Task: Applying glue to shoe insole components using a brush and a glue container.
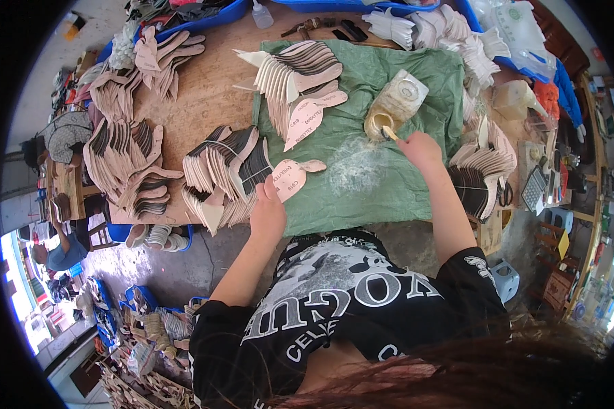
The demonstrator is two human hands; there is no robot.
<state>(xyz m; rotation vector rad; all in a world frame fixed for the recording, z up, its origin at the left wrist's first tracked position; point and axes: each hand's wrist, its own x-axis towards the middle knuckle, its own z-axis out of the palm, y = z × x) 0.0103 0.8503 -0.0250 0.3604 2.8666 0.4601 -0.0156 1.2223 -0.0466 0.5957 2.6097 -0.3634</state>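
Observation:
My left hand (269, 217) pinches the edge of a pale pink shoe insole (292, 181) above the near left part of a green plastic sheet (382, 208). A bundle of similar insoles (218, 163) lies just left of that hand. My right hand (421, 151) grips a brush (389, 133) by its handle, its bristle end at the mouth of a cut, glue-stained plastic jug (404, 94). Fanned insoles (300, 71) lie on the sheet beyond my left hand. Between my hands the sheet carries a whitish dried smear.
More insole stacks lie on the wooden table (215, 68) at left and at the right edge (488, 167). Blue trays line the far side, near a small squeeze bottle (262, 15). Another jug (515, 101) stands right, near scissors (505, 193). A person (65, 249) sits far left.

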